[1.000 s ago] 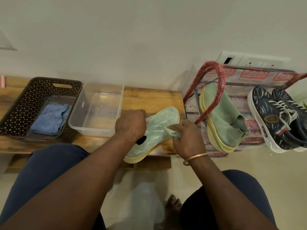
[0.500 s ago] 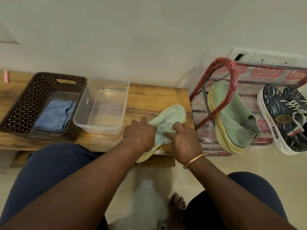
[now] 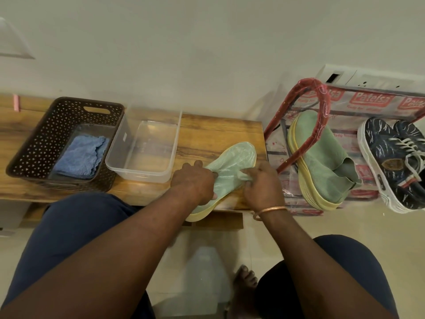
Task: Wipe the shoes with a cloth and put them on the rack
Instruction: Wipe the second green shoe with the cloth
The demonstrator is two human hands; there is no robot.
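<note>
At the right end of the wooden bench (image 3: 207,132): the pale green shoe (image 3: 239,155) lies tilted, upper toward us and toe toward the wall, with its heel end looking to reach past the near edge. Our left hand (image 3: 193,180) grips it at the heel end, fingers curled round the collar. Our right hand (image 3: 262,187) pinches a bunched pale green cloth (image 3: 244,177) against the upper, mid-shoe. We read this as mid-wipe. The matching green shoe (image 3: 322,162) is on the rack (image 3: 323,104), beside the dark sneakers (image 3: 395,162). To do this well, we clamp the heel firmly so the soft knit doesn't slide or buckle, and stroke one way, heel to toe. Then we roll the shoe to reach the sole rim and the far side. Cloth flatter, light pressure; a tight wad probably just drags. Risk: that overhang, so the shoe could tip off if the left hand eases. A blue cloth (image 3: 80,157) sits in the brown basket (image 3: 46,134), beside the clear tub (image 3: 116,146).
</note>
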